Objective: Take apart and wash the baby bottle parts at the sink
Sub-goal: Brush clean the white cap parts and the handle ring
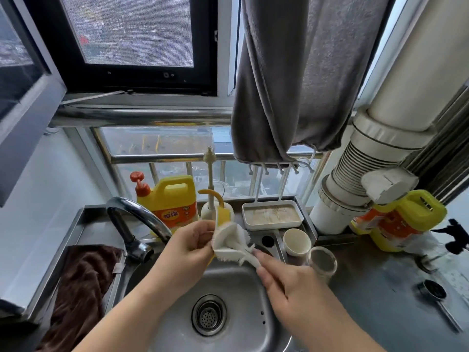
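A white bottle part (227, 240) was held above the sink (243, 295) by the left hand (189, 246), whose fingers were curled round its edge; a yellow piece showed just behind it, and it could not be told whether this belonged to the same part. The part was probably kept over the basin so that drips would fall into it and not on the counter (380, 288). A white bristle brush (241, 254) was pressed against the part, and its handle was gripped by the right hand (281, 278), with the fingers closed around it. The brush was held at a slant, it seemed, so that the bristles could reach inside the part. No water was seen running from the tap (138, 219).

The glass bottle body (322, 262) and a small white cup (297, 241) were standing on the counter just beside the sink, perhaps put aside for their turn. The yellow detergent jug (170, 201) was placed behind the tap, near the hands.
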`<action>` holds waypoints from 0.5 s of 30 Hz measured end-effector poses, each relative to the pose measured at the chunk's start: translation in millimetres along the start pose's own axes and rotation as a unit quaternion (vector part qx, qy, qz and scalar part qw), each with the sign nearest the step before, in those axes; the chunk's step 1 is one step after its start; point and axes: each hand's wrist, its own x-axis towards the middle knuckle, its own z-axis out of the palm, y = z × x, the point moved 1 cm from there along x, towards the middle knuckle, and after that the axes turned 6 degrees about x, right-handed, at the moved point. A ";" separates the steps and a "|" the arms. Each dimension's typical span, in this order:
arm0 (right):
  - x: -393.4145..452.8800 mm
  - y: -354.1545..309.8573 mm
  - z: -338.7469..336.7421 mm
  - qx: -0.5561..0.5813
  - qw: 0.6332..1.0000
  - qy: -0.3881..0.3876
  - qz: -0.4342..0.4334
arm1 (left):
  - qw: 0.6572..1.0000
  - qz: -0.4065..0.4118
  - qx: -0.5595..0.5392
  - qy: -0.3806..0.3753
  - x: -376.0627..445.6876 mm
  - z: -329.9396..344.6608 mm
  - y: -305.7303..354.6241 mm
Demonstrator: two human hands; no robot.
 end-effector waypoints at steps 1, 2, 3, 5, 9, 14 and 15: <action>3.9 1.4 -1.5 0.000 1.000 0.008 -0.004 | 1.000 0.000 0.000 0.000 0.2 -0.1 -1.2; 14.3 5.9 -4.1 -0.002 1.000 0.025 -0.002 | 1.000 -0.001 -0.004 0.001 0.1 0.8 -2.3; 26.8 11.5 -5.6 0.001 0.999 0.042 0.008 | 1.000 -0.003 -0.011 0.001 0.0 2.3 -2.0; 41.9 15.7 -11.3 0.023 0.998 0.058 0.015 | 0.999 -0.010 -0.044 0.005 1.2 4.3 -0.5; 11.6 12.0 2.3 0.014 0.999 0.033 -0.014 | 0.983 -0.066 -0.169 0.026 5.0 -3.2 2.6; 16.1 19.1 2.4 -0.003 0.998 0.057 -0.031 | 0.979 -0.095 -0.179 0.005 8.4 -6.6 1.2; 23.1 18.5 1.2 0.007 0.997 0.066 -0.034 | 0.978 -0.095 -0.185 0.000 9.9 -5.5 3.0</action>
